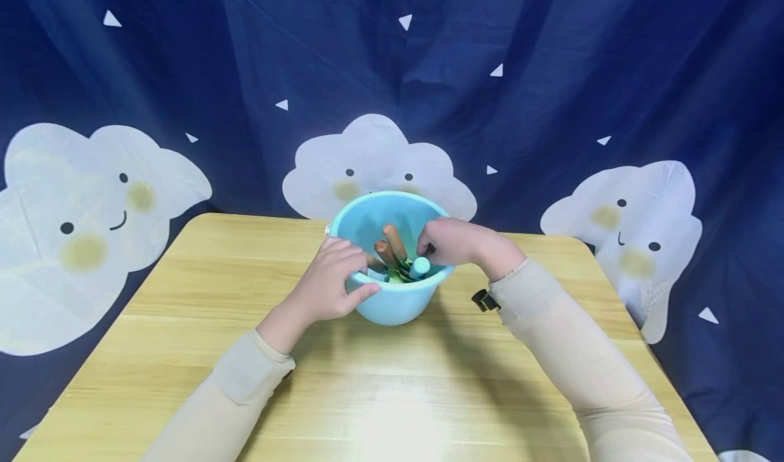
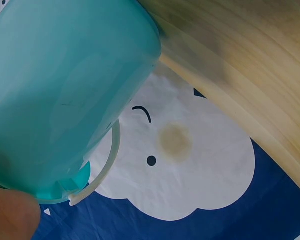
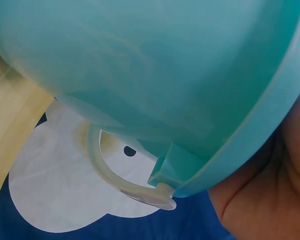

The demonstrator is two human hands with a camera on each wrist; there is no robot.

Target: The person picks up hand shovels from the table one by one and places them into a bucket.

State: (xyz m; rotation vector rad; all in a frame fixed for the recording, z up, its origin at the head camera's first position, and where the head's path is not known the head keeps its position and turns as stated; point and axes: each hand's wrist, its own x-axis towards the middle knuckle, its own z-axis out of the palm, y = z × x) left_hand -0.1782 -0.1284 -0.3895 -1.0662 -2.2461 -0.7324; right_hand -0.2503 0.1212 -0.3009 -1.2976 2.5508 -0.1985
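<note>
A light-blue bucket [image 1: 392, 305] stands upright on the wooden table. My left hand [image 1: 324, 278] holds its rim on the near left side, fingers over the edge and thumb along the outside. My right hand [image 1: 456, 243] reaches over the right rim with bent fingers; a small dark thing [image 1: 431, 248] shows at the fingertips, too hidden to name or to tell if it is gripped. Inside the bucket, brown rod-like ends [image 1: 395, 242] stick up beside a light-blue rounded handle end [image 1: 419, 267], with something green [image 1: 398, 276] under them. In the right wrist view, the palm [image 3: 260, 205] is beside the rim.
The bucket's pale carrying handle [image 3: 122, 187] hangs down at its far side. The wooden table [image 1: 202, 312] reaches back to a dark-blue curtain [image 1: 245, 74] printed with white clouds and triangles. A black buckle [image 1: 485, 300] sticks out from the right sleeve.
</note>
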